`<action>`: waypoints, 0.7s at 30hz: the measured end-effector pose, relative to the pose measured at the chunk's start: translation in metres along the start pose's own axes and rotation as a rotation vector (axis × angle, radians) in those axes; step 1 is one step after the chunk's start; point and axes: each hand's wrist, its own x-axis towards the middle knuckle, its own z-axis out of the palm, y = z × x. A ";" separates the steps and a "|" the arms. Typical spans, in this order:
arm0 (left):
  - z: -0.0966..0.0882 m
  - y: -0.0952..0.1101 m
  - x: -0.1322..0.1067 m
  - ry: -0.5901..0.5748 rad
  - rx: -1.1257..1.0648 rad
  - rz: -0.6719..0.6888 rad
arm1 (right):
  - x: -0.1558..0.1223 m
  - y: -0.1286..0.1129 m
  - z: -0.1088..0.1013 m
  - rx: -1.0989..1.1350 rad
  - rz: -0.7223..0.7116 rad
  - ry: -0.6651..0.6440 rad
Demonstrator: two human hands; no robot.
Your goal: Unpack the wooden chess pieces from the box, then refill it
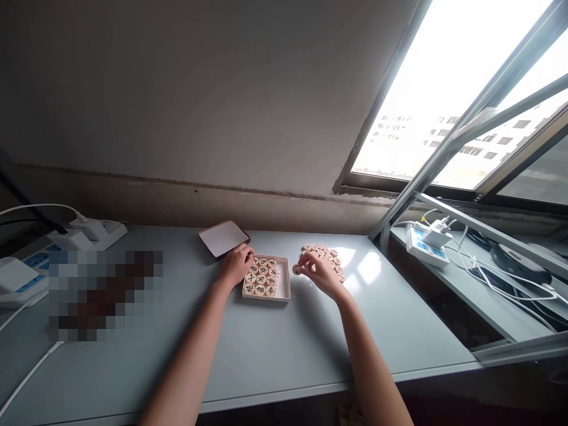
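Wooden xiangqi piece (296, 270): pinched narrowly in my right hand (318, 273).
Left hand (237, 264): curled against the pale tray (288, 284); grip unclear from here.

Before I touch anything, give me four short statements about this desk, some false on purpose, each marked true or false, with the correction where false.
The right hand pinches a round wooden piece. True.
The tray is empty. False: it holds rows of round pieces with black characters.
The left hand lifts the red-edged lid off the table. False: the lid lies on the table, and the hand is at the tray's corner.
A loose heap of pieces lies right of the tray. True.
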 end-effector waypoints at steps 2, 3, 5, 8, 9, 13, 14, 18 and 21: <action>0.001 -0.001 0.000 0.000 -0.001 -0.001 | 0.000 0.010 -0.003 -0.168 0.072 0.034; 0.001 -0.001 0.001 0.002 -0.003 -0.001 | 0.000 0.013 -0.004 -0.246 0.081 0.070; 0.001 -0.002 0.001 0.006 -0.006 0.002 | 0.001 0.018 -0.003 -0.351 0.052 0.152; 0.001 -0.002 0.001 0.009 0.001 0.009 | 0.002 0.020 0.000 -0.384 -0.003 0.155; 0.001 -0.002 0.001 0.009 0.003 0.010 | 0.002 0.021 0.001 -0.388 -0.009 0.128; 0.002 -0.003 0.001 -0.003 0.011 0.008 | 0.002 0.027 0.002 -0.436 0.020 0.107; 0.002 -0.004 0.001 -0.004 0.011 0.007 | 0.002 0.028 0.002 -0.438 0.027 0.118; 0.003 -0.005 0.002 -0.006 0.007 0.006 | 0.003 0.017 0.006 -0.358 -0.042 0.144; 0.004 -0.005 0.003 -0.009 0.008 0.003 | 0.003 -0.005 0.015 -0.293 -0.118 0.134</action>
